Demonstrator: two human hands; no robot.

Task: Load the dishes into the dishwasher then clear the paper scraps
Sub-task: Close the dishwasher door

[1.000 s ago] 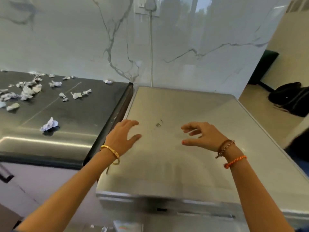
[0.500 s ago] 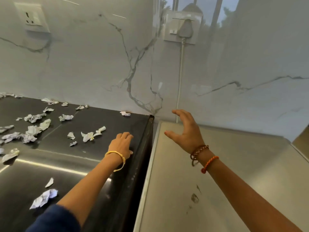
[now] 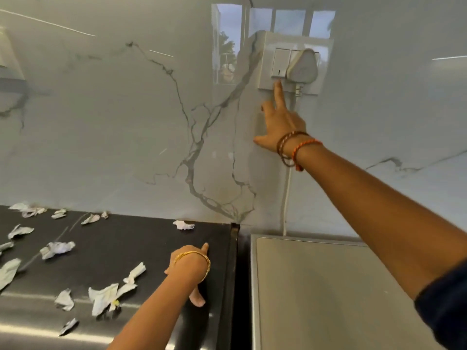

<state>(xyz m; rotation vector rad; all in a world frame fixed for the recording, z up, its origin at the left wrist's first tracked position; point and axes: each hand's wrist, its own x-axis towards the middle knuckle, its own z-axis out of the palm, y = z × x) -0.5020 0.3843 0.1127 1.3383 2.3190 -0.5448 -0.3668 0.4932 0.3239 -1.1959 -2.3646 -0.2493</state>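
Right hand [image 3: 279, 131], upper centre of the frame, is extending one finger to the wall switch [image 3: 278, 62] beside the plug [image 3: 302, 65], other fingers spread apart, presumably powering the dishwasher [image 3: 328, 294] at lower right. Left hand [image 3: 188, 265] is resting on the dark counter [image 3: 156, 248], fingers relaxed, likely bracing the reach. Paper scraps [image 3: 106, 296] are lying scattered at lower left.
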